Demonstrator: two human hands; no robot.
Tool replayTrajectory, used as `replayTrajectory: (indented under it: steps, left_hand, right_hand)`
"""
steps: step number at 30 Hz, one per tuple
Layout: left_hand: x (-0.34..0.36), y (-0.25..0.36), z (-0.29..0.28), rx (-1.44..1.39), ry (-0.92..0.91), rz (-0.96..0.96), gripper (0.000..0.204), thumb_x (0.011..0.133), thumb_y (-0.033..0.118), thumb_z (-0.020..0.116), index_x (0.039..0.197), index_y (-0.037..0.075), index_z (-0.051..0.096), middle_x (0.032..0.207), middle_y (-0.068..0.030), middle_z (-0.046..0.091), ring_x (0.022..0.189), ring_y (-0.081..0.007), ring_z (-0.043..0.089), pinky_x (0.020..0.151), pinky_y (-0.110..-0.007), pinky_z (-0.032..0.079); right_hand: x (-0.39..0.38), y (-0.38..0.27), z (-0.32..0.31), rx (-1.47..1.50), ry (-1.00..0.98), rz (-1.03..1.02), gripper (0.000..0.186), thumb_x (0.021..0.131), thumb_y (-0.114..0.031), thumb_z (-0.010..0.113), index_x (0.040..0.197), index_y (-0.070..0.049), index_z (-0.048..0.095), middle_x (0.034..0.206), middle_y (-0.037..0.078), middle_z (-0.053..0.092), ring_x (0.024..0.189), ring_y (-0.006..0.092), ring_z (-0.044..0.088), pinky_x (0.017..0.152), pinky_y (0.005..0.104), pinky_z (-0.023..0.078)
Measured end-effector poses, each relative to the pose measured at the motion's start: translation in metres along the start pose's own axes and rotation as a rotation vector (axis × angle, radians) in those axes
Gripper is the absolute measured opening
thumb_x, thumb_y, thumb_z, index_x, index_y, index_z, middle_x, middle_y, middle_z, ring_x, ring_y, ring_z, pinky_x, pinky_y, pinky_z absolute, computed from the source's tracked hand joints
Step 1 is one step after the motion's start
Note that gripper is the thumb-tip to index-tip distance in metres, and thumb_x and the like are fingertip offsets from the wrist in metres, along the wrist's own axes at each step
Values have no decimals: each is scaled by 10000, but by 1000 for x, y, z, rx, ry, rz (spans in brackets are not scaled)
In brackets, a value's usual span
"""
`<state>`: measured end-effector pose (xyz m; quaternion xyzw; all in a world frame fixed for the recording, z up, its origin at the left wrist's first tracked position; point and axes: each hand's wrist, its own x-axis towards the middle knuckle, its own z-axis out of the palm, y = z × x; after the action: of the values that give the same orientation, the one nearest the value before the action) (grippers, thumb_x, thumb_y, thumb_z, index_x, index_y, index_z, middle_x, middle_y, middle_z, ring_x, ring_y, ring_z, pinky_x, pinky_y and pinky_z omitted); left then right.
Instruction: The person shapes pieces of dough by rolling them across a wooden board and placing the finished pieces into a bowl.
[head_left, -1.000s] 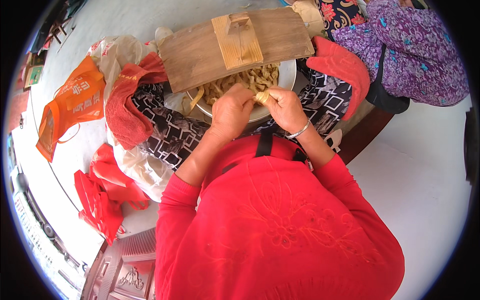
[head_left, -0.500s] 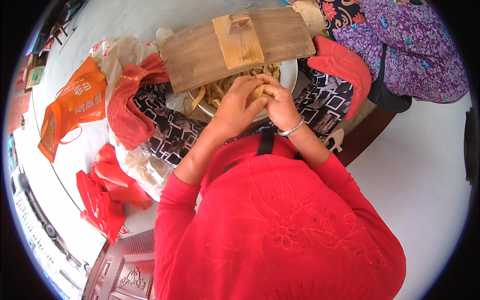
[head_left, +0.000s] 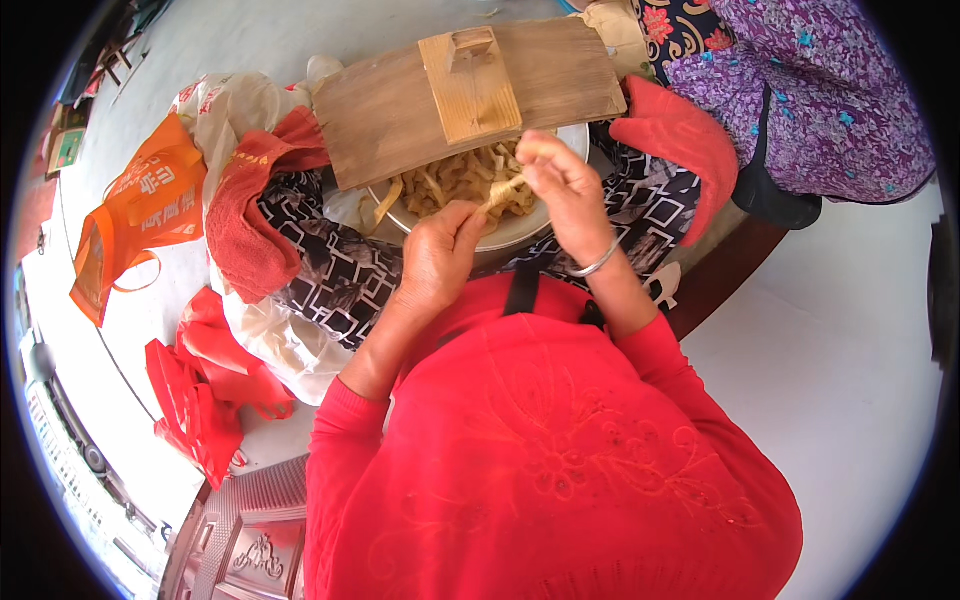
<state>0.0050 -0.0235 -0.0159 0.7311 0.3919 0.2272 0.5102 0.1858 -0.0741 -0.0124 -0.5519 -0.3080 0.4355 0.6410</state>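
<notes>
Head view shows the two hands farther apart than half a second ago, when their fingers were meeting around the yellowish strip. Now the strip (head_left: 507, 188) is visible between them, slanting from the left hand (head_left: 436, 256) on the near left to the right hand (head_left: 573, 197) on the far right. The left hand is closed, pinching one end with thumb and finger. The right hand has its fingers curled beside the other end, but I cannot tell if it grips. Below the strip is the bowl (head_left: 515, 236) with more strips (head_left: 448, 178); the wooden board (head_left: 562, 78) lies on its far side.
</notes>
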Motion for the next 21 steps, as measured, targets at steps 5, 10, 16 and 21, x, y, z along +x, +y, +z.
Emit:
replayTrajectory:
  steps: [5,10,16,21]
  left_hand:
    - [20,23,-21,421,-35,295,111,876,128,631,941,38,634,804,-147,624,735,-364,618,629,-414,489]
    - [36,23,-24,357,-101,283,129,899,153,618,928,29,639,796,-143,628,725,-316,625,632,-365,485]
    - [55,21,-47,-133,-423,-99,209,945,199,605,946,-2,662,761,5,590,726,-76,516,653,-260,449]
    - [92,14,-60,-301,-327,-161,193,940,161,579,1029,1,640,761,37,562,701,-42,477,612,-202,400]
  right_hand:
    - [19,-28,-22,-461,-201,-40,354,919,-292,638,1133,-10,621,1001,136,647,909,174,615,779,310,495]
    - [28,-50,-29,-699,-609,289,301,927,-245,624,777,6,554,652,36,558,597,84,482,561,254,420]
    - [34,-73,-39,-807,-580,5,310,898,-202,639,698,8,529,563,48,436,551,100,405,519,296,375]
    - [60,-60,-35,-683,-388,-54,235,919,-171,631,780,13,581,626,-19,428,614,61,390,540,253,355]
